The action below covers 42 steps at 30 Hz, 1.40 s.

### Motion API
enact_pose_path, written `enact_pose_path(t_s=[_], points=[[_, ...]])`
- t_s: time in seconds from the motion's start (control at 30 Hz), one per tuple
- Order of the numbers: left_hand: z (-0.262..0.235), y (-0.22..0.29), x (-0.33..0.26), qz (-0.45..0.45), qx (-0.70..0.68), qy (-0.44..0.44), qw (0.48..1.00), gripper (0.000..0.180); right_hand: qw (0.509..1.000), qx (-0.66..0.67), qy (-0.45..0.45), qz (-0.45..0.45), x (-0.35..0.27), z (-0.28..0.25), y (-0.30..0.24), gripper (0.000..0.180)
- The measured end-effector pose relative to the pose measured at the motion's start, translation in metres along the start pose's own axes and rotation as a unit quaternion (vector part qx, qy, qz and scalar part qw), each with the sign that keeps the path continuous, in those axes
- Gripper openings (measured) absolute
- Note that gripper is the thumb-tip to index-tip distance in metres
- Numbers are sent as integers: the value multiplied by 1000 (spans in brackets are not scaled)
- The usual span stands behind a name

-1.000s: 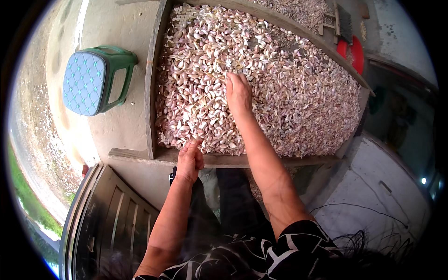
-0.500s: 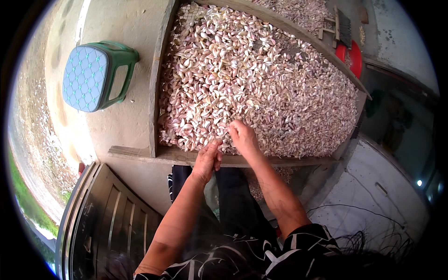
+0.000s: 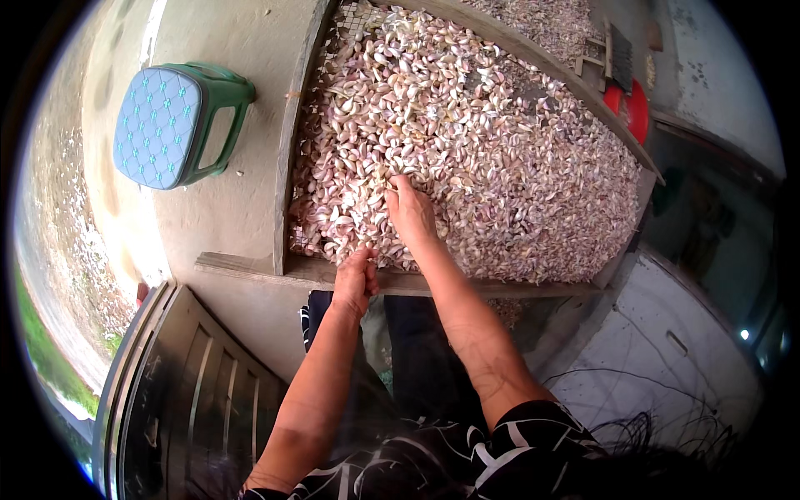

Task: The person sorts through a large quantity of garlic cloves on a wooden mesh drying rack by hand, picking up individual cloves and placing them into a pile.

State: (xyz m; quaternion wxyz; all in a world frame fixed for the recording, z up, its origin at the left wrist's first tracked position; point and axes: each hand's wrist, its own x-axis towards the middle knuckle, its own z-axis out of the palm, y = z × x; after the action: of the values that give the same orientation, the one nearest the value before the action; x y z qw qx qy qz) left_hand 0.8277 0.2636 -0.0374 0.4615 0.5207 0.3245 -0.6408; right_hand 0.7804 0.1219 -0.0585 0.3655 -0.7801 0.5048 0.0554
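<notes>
2 bare hands work a heap of pale pink garlic cloves filling a wooden-framed mesh tray. Right hand lies palm-down on the cloves, fingers loosely spread, grasping nothing visible. Left hand rests at the tray's near edge, fingers curled among cloves; its grip cannot be told. Beside the tray stands a green stool.

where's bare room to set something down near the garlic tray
Bare concrete floor lies between the green stool and the tray's wooden frame. The tray is crowded: garlic cloves cover the mesh, with the right hand in them and the left hand at the near edge.
</notes>
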Motion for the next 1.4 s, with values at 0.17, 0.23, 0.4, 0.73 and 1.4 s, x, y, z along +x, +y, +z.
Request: enact_pose_path(t_s=[0.17, 0.23, 0.4, 0.73, 1.4], points=[[-7, 6, -4, 19, -2, -16, 1000, 26, 993, 113, -26, 10, -17, 4, 12, 17], [-10, 4, -4, 21, -16, -34, 999, 26, 997, 67, -45, -4, -39, -2, 8, 18], [3, 2, -8, 30, 8, -70, 997, 26, 992, 114, -45, 24, -74, 5, 8, 21], [-9, 6, -6, -7, -202, -130, 971, 31, 991, 33, 11, -127, -101, -3, -59, 21], [-34, 8, -15, 7, 8, -51, 999, 32, 999, 7, 25, 45, -58, 7, 46, 11]])
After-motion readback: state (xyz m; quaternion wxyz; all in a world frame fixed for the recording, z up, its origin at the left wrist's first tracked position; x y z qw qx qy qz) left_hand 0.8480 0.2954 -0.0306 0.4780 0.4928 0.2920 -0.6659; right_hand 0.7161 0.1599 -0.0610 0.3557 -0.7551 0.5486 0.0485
